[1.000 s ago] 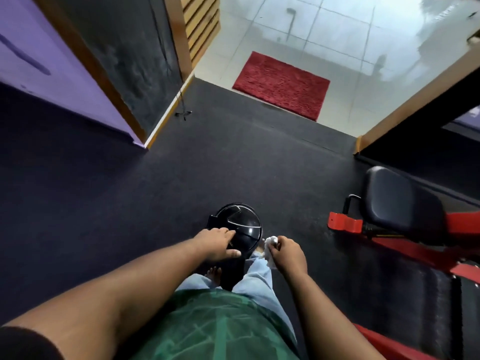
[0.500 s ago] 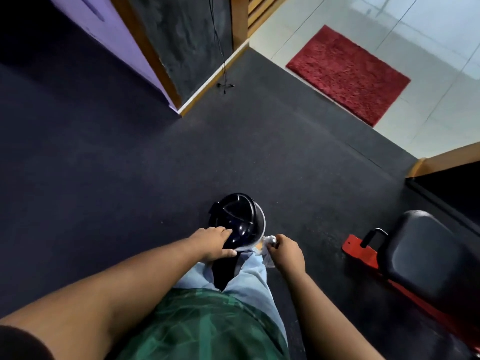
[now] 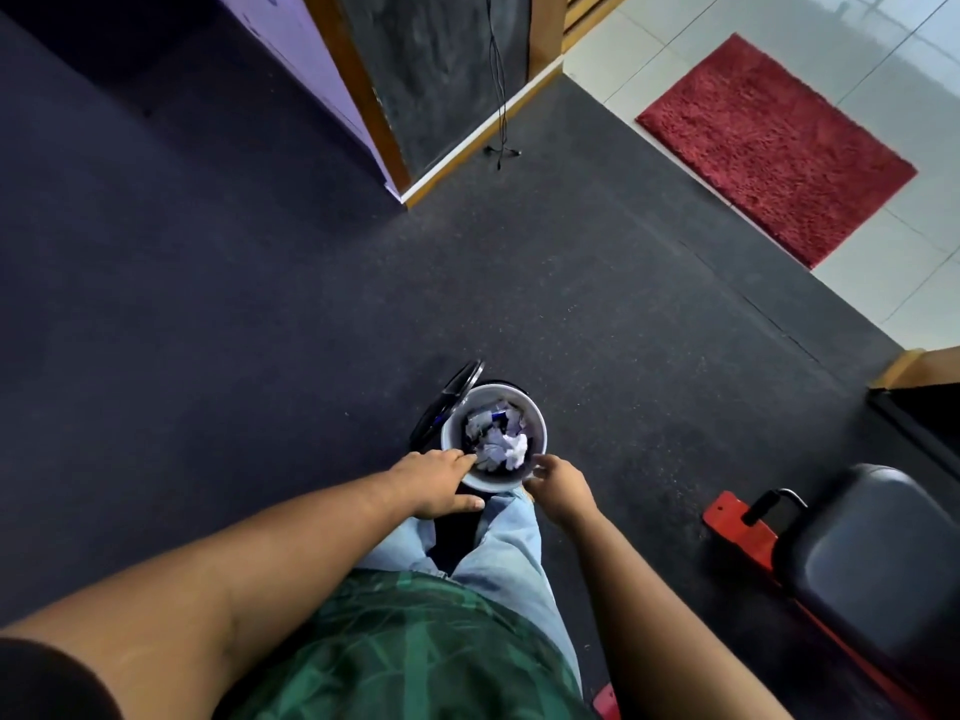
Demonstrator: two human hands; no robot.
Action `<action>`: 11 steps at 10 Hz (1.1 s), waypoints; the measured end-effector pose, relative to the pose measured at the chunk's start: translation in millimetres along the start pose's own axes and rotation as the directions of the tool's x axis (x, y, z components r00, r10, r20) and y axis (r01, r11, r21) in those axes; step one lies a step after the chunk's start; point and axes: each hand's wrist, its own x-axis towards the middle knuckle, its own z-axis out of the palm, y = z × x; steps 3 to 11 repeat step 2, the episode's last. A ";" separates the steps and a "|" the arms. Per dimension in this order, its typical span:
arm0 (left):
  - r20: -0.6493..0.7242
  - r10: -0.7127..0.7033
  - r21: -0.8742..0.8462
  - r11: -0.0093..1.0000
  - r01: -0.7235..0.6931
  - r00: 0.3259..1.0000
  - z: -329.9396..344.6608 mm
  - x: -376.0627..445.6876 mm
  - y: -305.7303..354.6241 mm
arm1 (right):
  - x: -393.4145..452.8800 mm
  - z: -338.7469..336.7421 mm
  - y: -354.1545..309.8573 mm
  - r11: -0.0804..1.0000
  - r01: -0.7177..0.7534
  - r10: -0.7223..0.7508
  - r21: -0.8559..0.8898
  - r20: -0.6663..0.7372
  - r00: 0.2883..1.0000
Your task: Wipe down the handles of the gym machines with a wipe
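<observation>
Lying crumpled among other waste, a white wipe (image 3: 514, 449) sits inside the open bin (image 3: 537, 423) at lower centre. The left hand (image 3: 436, 483) rests on the near rim, fingers straight. The right hand (image 3: 558, 485) hovers beside it, fingers loosely spread, holding nothing. The lid (image 3: 452, 394) stands tilted up at the bin's left.

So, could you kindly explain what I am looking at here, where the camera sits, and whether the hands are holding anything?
The camera is worn on a person's head and looks down at their own arms and legs. No robot is involved. On the dark floor stands a small bin with its lid tipped open and crumpled wipes inside. The left hand reaches to the bin's rim with straight fingers; the right hand hovers beside it, apparently empty. A black padded gym seat on a red frame sits at right, and a red mat lies beyond.
</observation>
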 end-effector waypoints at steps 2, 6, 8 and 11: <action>-0.031 -0.026 -0.016 1.000 0.026 0.999 1.3 0.0 1.0 | 1.1 -5.7 14.8 1.000 -0.009 0.007 -0.024 -0.052 0.999; -0.031 -0.026 -0.016 1.000 0.026 0.999 1.3 0.0 1.0 | 1.1 -5.7 14.8 1.000 -0.009 0.007 -0.024 -0.052 0.999; -0.031 -0.026 -0.016 1.000 0.026 0.999 1.3 0.0 1.0 | 1.1 -5.7 14.8 1.000 -0.009 0.007 -0.024 -0.052 0.999; -0.031 -0.026 -0.016 1.000 0.026 0.999 1.3 0.0 1.0 | 1.1 -5.7 14.8 1.000 -0.009 0.007 -0.024 -0.052 0.999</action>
